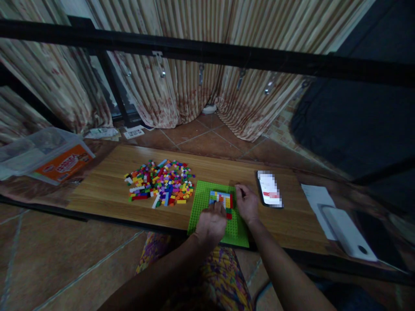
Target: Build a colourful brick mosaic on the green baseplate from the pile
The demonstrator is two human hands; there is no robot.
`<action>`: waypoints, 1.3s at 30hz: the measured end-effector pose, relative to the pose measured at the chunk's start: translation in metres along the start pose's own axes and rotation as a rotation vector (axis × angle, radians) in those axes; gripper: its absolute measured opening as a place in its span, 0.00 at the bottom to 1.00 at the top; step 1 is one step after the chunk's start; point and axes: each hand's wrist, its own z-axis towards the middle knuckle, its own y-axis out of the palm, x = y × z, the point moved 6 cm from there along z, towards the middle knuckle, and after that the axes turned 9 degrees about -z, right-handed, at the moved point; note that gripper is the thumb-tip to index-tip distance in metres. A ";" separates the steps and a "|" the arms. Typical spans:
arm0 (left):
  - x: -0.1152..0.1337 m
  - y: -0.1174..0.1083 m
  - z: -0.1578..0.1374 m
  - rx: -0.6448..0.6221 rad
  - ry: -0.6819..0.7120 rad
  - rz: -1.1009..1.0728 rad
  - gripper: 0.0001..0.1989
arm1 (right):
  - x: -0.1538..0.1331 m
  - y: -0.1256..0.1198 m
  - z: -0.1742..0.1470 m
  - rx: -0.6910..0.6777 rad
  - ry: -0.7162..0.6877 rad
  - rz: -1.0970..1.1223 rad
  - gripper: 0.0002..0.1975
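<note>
A green studded baseplate (201, 194) lies at the table's front edge. On it is a patch of toy bricks (229, 200) in light blue, white, yellow, red and green. My left hand (212, 222) reaches over the lower left of this patch. Its fingers are bent together and pressed down among the bricks; whatever they pinch is hidden. My right hand (247, 203) rests at the plate's right side, fingers curled in close to the upper right corner. Whether it holds a brick or the plate's edge does not show.
Left of the plate, a pile of loose bricks (168, 183) spreads over the wooden table (103, 185). A lit phone (270, 190) lies to the right. Beyond are papers (314, 196), a white device (348, 233) and, far left, a clear plastic bin (48, 151).
</note>
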 end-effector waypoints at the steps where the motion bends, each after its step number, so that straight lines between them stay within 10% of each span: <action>1: 0.001 0.000 0.000 0.008 0.010 0.003 0.15 | 0.000 0.001 0.000 0.001 0.000 0.003 0.17; 20: -0.018 0.001 -0.035 0.142 -0.030 -0.165 0.26 | 0.003 0.002 -0.002 -0.014 -0.030 -0.033 0.19; 32: -0.143 -0.020 -0.085 0.482 -0.456 -0.292 0.12 | 0.014 0.002 -0.003 -0.022 -0.026 -0.076 0.22; 39: -0.159 -0.026 -0.093 0.506 -0.545 -0.341 0.11 | 0.013 0.001 -0.003 -0.017 -0.024 -0.090 0.23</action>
